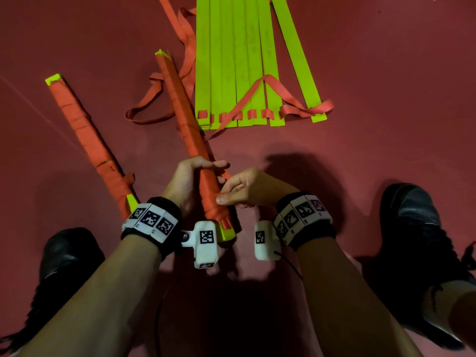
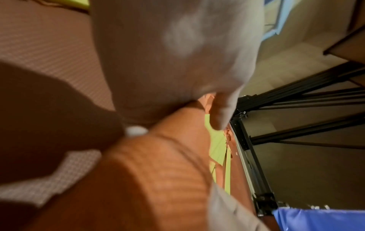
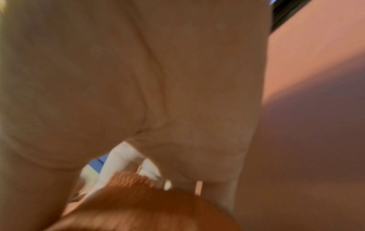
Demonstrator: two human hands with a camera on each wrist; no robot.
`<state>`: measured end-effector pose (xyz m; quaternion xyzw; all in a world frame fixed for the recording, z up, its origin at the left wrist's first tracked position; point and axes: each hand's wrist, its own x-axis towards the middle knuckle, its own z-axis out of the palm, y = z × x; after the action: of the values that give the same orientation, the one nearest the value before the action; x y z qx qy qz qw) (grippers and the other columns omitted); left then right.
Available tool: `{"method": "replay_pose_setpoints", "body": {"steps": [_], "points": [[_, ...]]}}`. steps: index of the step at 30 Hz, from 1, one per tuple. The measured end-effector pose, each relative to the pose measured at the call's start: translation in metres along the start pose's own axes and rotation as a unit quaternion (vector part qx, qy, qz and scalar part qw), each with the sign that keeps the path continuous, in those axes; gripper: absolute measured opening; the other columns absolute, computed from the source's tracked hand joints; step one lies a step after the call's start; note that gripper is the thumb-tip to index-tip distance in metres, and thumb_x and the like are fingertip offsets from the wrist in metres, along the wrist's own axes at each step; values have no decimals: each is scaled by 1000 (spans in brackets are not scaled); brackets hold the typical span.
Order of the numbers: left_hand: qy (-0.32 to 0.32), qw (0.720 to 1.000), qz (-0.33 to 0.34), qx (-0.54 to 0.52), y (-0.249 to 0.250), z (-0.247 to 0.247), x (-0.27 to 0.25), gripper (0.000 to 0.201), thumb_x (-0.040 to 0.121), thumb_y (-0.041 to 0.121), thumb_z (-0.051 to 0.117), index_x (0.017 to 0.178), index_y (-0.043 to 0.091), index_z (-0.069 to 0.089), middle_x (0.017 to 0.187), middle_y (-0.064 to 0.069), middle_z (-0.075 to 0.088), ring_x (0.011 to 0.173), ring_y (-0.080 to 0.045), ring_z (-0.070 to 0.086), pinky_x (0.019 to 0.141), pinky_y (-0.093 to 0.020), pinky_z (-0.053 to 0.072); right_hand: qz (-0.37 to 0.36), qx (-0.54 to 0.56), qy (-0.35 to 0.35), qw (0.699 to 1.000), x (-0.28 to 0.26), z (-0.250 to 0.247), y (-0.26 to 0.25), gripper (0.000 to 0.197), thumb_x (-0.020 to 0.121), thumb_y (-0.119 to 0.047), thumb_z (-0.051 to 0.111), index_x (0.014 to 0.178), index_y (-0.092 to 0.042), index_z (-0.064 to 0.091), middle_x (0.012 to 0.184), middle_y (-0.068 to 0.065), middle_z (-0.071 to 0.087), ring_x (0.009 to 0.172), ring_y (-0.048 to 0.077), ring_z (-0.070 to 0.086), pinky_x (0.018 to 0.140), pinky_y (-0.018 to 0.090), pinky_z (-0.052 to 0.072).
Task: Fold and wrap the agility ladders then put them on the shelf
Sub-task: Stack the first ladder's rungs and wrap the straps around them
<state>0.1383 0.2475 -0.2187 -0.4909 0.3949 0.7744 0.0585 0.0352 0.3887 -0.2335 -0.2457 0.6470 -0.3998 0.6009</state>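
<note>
The person is down on the dark red floor [image 1: 386, 73], feet planted wide, a black shoe [image 1: 417, 228] out to either side. Between the knees they hold a bundled agility ladder [image 1: 190, 130], its yellow-green rungs stacked together and bound along almost the whole length in orange strap, with only the rung ends showing at top and bottom. The left hand [image 1: 190, 181] is curled around the lower part of this bundle, fingers wrapped over the front. The right hand [image 1: 247, 189] is right beside it, thumb and fingers pinching the orange strap against the bundle near its lower end. The wrist views are blurred and mostly filled with palm and orange webbing, so they add little beyond confirming both hands are on the wrapped ladder.

To the left, a second wrapped ladder [image 1: 87, 140] lies on the floor by itself, also bound in orange, well apart from the hands. Beyond the held bundle, a third ladder [image 1: 244, 60] lies unwrapped: its yellow-green rungs sit side by side, fanned a little at the right, with loose orange straps [image 1: 270, 86] draped across them and trailing onto the floor at the left. Each wrist wears a black band with white marker tiles.
</note>
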Motion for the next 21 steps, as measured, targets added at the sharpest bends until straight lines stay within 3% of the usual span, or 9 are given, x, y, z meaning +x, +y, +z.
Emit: {"method": "replay_pose_setpoints", "body": {"steps": [2, 4, 7, 9, 11, 15, 21], "points": [[28, 999, 42, 11, -2, 2, 1, 60, 84, 12, 62, 139, -5, 45, 104, -18, 75, 77, -31, 69, 71, -44, 62, -7, 11, 13, 1000, 1, 4, 2, 8, 89, -17, 79, 83, -14, 73, 55, -13, 62, 50, -1, 50, 54, 18, 37], [50, 995, 83, 14, -3, 1, 6, 49, 88, -1, 63, 130, 4, 39, 115, -17, 75, 84, -36, 72, 77, -52, 63, -10, 23, 25, 999, 0, 5, 4, 6, 90, -14, 77, 89, -9, 72, 53, -18, 62, 49, -4, 52, 54, 17, 39], [51, 994, 91, -26, -2, -4, 11, 32, 95, -3, 59, 119, 11, 44, 104, -17, 70, 78, -31, 74, 68, -46, 64, -11, 24, 43, 999, -1, -1, 6, 9, 88, -12, 79, 94, -8, 74, 60, -13, 64, 54, 0, 53, 57, 17, 43], [35, 996, 80, -14, -3, -6, 13, 28, 99, 4, 58, 121, 15, 45, 99, -14, 70, 77, -28, 75, 61, -41, 62, -7, 2, 61, 998, -1, -5, 7, 9, 85, -15, 82, 92, -12, 76, 66, -7, 66, 57, 5, 54, 61, 20, 45], [24, 997, 71, 14, -6, -8, 15, 27, 101, 9, 57, 123, 19, 45, 102, -12, 72, 77, -26, 75, 56, -38, 60, -7, -23, 75, 997, -1, -8, 8, 7, 84, -16, 82, 90, -15, 77, 66, -9, 66, 58, 1, 56, 62, 18, 46], [28, 997, 73, 27, -9, -10, 19, 35, 102, 9, 57, 133, 17, 44, 100, -12, 73, 74, -26, 74, 55, -37, 60, -18, -30, 99, 994, -3, -8, 9, 8, 84, -12, 82, 88, -16, 76, 59, -14, 66, 53, -5, 56, 56, 12, 44], [1, 997, 70, 13, -12, -12, 19, 41, 104, 7, 53, 143, 14, 42, 100, -10, 71, 76, -25, 74, 57, -35, 60, -32, -52, 120, 991, -1, -10, 10, 11, 79, -18, 85, 81, -25, 77, 71, -10, 73, 63, -3, 61, 68, 14, 46]]}}
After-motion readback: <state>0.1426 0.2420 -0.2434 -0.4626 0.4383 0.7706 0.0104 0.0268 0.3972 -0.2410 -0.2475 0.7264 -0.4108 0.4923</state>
